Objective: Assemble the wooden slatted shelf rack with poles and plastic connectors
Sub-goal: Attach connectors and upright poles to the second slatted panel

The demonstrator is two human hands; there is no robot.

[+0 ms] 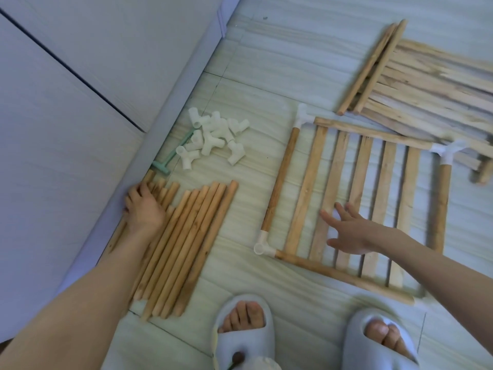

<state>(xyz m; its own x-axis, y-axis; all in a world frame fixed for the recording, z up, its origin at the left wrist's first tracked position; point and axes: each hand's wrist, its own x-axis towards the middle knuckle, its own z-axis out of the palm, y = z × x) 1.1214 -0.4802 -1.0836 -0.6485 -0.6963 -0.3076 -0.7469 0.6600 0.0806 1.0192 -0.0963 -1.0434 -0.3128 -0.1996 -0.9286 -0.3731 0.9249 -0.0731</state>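
Standing over a pale tiled floor (240,76), I look down at a partly built slatted shelf panel (354,198) lying flat ahead of my right foot, with white plastic connectors on three of its corners. More slatted panels are stacked (432,84) beyond it. To the left, a row of loose wooden poles (186,241) lies side by side against a grey wall base. My left hand (144,209) rests on the poles' far ends, fingers curled over them. My right hand (346,233) hovers above the panel, fingers spread, holding nothing. A heap of spare connectors (213,137) and a small green tool (173,153) lie beyond the poles.
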